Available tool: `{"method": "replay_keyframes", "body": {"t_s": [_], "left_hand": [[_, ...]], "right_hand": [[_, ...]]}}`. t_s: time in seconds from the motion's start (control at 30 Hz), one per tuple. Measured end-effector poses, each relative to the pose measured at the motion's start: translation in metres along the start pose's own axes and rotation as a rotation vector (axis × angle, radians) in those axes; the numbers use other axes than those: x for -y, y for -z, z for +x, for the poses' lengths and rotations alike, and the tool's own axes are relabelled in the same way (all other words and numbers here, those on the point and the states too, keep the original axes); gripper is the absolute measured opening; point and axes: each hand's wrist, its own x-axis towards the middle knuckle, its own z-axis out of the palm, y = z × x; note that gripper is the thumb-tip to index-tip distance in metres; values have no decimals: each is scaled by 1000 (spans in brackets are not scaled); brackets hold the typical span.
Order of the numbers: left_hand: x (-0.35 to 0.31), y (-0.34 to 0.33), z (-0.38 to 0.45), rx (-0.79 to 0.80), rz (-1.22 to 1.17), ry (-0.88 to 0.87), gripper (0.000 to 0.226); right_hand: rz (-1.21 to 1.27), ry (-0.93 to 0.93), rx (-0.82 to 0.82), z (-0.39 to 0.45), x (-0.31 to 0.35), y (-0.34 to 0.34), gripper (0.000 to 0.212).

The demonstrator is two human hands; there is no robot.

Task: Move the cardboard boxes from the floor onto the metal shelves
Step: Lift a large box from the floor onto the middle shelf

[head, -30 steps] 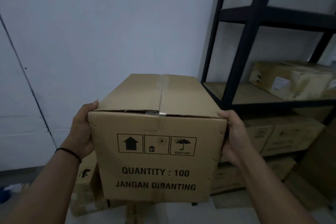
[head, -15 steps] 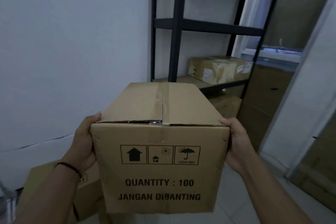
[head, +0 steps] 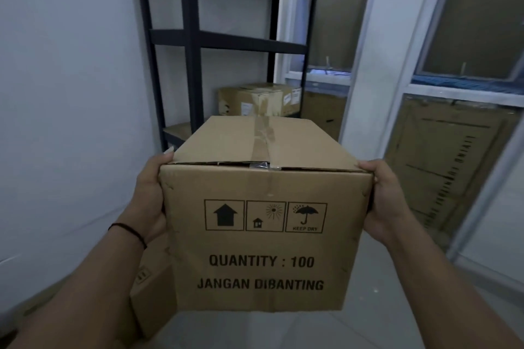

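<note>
1. Gripping the cardboard box (head: 263,235): left hand (head: 149,201) and right hand (head: 382,201) clamp opposite sides, fingers hidden behind it.
2. Box long axis points straight at the metal shelves (head: 195,42) ahead; both hands equally near.

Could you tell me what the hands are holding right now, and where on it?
The cardboard box, gripped by its two sides: left hand, right hand.

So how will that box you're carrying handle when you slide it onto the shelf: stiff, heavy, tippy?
The carried box probably stays stiff: its faces look flat under the left hand and right hand. Likely not very heavy, held by side pressure alone. Its long, taped shape should slide without tipping.
</note>
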Motion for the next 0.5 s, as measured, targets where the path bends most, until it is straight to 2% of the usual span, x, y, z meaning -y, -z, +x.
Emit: {"method": "replay_keyframes", "body": {"t_s": [0.2,0.33,0.5], "left_hand": [[-1,-42,3,92,9,24,37],[2,-75,1,155,30,53,45],[11,-120,3,218,38,61,50]], "right_hand": [[17,58,-139,-33,25,35,50],[15,114,-158,-50,43,58,39],[0,123,-186,-62,67,90,37]]}}
